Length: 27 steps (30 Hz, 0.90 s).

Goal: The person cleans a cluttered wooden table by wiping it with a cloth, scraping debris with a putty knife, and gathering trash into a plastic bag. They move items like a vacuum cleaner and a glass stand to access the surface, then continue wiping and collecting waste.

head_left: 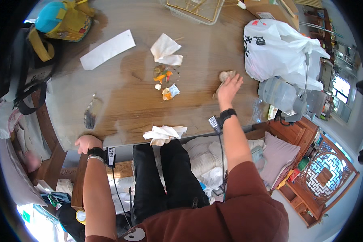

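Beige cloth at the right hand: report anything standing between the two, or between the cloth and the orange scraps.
Nothing visible does: the right hand rests on the beige cloth, and wooden tabletop stretches from there to the orange scraps.

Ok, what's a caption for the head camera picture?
Right fingers on a crumpled wad; orange scraps on the table.

The bare right hand reaches well forward, back upward, its fingers extended and slightly parted, angled ahead and outward. Its forearm slants up from a loose reddish-brown fabric sleeve ending near the elbow, a black band circling the wrist. The bare left hand sits lower, nearer the body, finger bend unclear; the left forearm runs almost straight forward.
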### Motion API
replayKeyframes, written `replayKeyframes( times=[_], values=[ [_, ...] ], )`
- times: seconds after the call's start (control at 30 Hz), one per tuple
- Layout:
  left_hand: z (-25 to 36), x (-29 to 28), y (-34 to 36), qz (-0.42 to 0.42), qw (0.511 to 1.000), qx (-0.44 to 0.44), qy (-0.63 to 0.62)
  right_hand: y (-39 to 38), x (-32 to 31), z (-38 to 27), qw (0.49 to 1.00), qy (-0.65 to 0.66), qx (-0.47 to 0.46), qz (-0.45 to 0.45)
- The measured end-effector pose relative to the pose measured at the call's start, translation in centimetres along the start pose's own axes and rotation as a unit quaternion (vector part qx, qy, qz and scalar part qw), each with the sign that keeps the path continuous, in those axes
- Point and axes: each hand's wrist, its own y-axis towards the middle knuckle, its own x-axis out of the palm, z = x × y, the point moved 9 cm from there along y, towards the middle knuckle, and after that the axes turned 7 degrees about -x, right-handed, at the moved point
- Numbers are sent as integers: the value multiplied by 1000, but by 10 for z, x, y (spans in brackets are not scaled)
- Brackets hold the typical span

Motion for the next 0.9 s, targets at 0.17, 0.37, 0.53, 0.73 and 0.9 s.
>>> replayKeyframes(
  times=[0.17,0.37,0.53,0.73,0.9],
  values=[
    [3,-6,-3,11,998,19,54,7,8,7,995,-47,-2,-87],
    [-1,1,4,12,999,9,48,9,0,-1,980,-105,34,-167],
    [-10,36,44,-27,996,79,7,-38,-51,-30,997,-5,-4,-77],
    [13,-8,102,-496,852,157,-61,-122,-256,12,981,116,-119,-103],
    [161,-273,106,-664,693,227,-168,-144,-477,106,992,122,-24,19]
  ],
)
